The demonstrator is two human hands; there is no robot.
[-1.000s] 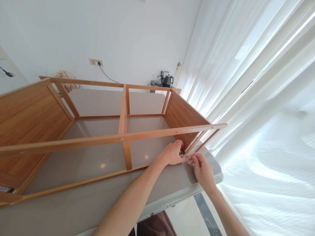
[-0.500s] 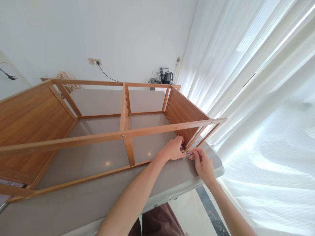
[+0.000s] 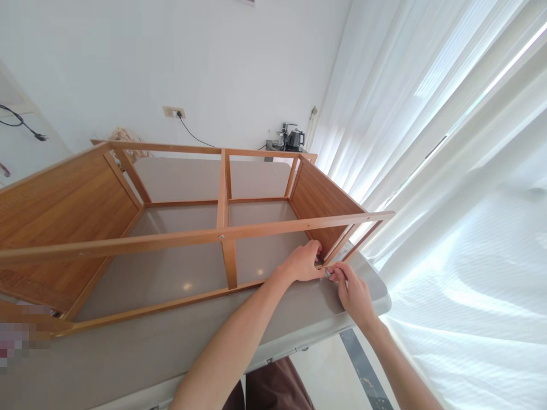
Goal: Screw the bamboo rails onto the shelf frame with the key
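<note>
A wooden shelf frame (image 3: 273,229) with slim rails and solid end panels lies on the grey table (image 3: 162,353). At its near right corner, my left hand (image 3: 304,261) is closed round the lower rail, fingers inside the frame and thumb on the near side. Just to the right, my right hand (image 3: 351,287) pinches a small silver metal piece (image 3: 327,273) against the outside of that corner. Its kind is too small to make out, and the fingers cover most of it. The right end panel (image 3: 325,208) rises behind both hands.
White curtains (image 3: 461,171) hang close on the right. Beyond the frame, a black kettle (image 3: 296,138) stands on a small stand by the wall. A wall socket (image 3: 174,112) has a cable plugged in. The table's rounded corner (image 3: 382,293) lies beside my right hand.
The view has shifted slightly, so the frame sits a little lower and further right. Both hands stay at the same corner; the metal piece in my right hand appears turned slightly.
</note>
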